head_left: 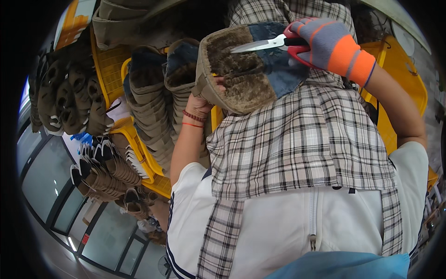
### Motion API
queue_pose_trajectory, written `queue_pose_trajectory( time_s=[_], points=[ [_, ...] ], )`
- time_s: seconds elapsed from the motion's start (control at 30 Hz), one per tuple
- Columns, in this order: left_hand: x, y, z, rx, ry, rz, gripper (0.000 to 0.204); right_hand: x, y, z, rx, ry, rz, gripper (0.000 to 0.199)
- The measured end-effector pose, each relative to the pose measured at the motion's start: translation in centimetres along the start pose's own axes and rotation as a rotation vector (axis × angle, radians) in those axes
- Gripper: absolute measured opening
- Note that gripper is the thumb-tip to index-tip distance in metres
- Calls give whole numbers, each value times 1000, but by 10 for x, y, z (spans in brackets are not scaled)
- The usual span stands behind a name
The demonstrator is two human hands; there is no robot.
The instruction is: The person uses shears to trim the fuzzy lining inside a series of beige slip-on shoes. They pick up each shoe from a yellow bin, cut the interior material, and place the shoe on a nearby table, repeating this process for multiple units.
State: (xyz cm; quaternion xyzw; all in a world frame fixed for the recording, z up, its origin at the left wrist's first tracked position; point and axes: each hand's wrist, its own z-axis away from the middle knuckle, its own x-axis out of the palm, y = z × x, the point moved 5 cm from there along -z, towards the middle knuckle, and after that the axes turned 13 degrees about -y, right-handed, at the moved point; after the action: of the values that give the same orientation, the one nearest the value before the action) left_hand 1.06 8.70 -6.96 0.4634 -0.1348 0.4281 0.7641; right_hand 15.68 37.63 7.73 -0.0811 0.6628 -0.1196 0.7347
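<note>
My left hand [200, 105], bare with a beaded bracelet at the wrist, grips the lower left edge of a fur-lined shoe upper [246, 86]. Its inside faces up: brown plush on the left, dark blue cloth on the right. Some of the fingers show through a gap at its edge. My right hand [325, 46], in a grey and orange glove, is closed round the red handles of a pair of scissors [265, 45]. The blades point left over the upper and look closed together; whether they touch the lining I cannot tell.
A plaid apron [288, 144] covers my lap. To the left, stacks of similar uppers [148, 102] lean by a yellow plastic rack [109, 69]. Dark uppers [67, 93] hang at the far left, with more bundles [107, 167] below. Another yellow frame [395, 88] stands right.
</note>
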Motion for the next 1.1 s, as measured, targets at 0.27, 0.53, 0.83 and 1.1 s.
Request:
queue_pose_trajectory(
  time_s=[0.27,0.53,0.83,1.1],
  points=[
    [53,64,-49,83,-109,0,31,-13,-10,-1,132,93,-545,42],
    [117,73,-68,124,-201,22,34,-43,9,32,254,175,-886,38],
    [222,189,-107,527,-342,-986,19,-97,20,13,189,617,-879,30],
    [194,359,-165,995,665,-2166,54,-71,87,-85,255,983,-911,30]
  ],
)
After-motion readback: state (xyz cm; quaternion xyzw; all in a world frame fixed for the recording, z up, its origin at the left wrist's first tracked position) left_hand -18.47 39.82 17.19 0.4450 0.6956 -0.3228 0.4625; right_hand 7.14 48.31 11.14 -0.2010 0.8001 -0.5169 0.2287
